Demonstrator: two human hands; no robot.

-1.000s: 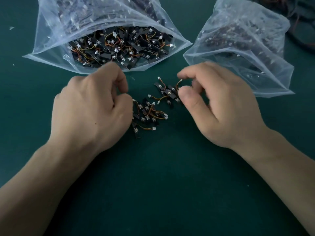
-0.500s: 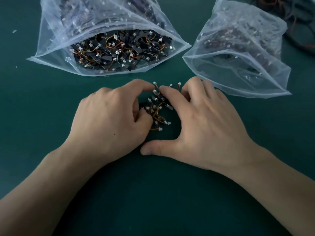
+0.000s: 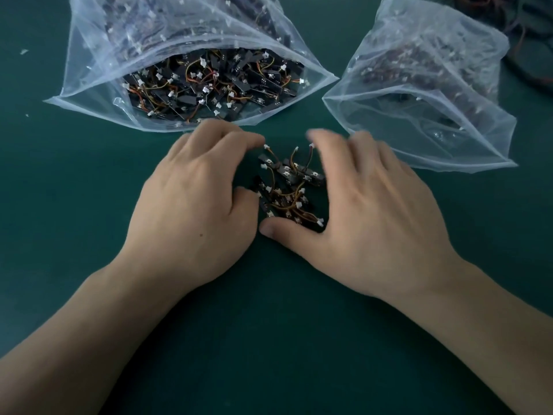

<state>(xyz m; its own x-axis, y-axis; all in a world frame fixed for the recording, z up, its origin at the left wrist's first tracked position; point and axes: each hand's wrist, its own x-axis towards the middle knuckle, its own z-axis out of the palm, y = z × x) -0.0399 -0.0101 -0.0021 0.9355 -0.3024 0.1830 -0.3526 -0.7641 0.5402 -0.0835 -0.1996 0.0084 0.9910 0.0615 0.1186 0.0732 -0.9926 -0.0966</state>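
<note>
Two clear plastic bags lie at the far side of the green worktop [image 3: 269, 339]: an open bag [image 3: 98, 70] on the left, its mouth facing the hands and packed with black modules, wires and white plugs, and a second bag [image 3: 419, 94] on the right whose contents show only dimly through the film. A tangle of dark cables [image 3: 526, 40] sits at the top right corner. The open bag's lip lies just beyond the left knuckles; nothing stands between the hands and the loose pile of modules [image 3: 287, 193], which rests on the worktop between them. The left hand [image 3: 197, 211] is cupped against the pile's left edge, its fingers [image 3: 239, 139] bent and close together, the thumb touching the nearest module and gripping nothing. The right hand [image 3: 368, 217] arches over the pile's right side, its fingers [image 3: 329, 145] spread apart, blurred and lifted just off the parts, with the thumb lying flat on the worktop against the pile's near edge. Half a second ago both forefingers nearly met over the heap; now the right fingers have drawn off to the right, more of the pile shows, and the right thumb has slid up against it.
</note>
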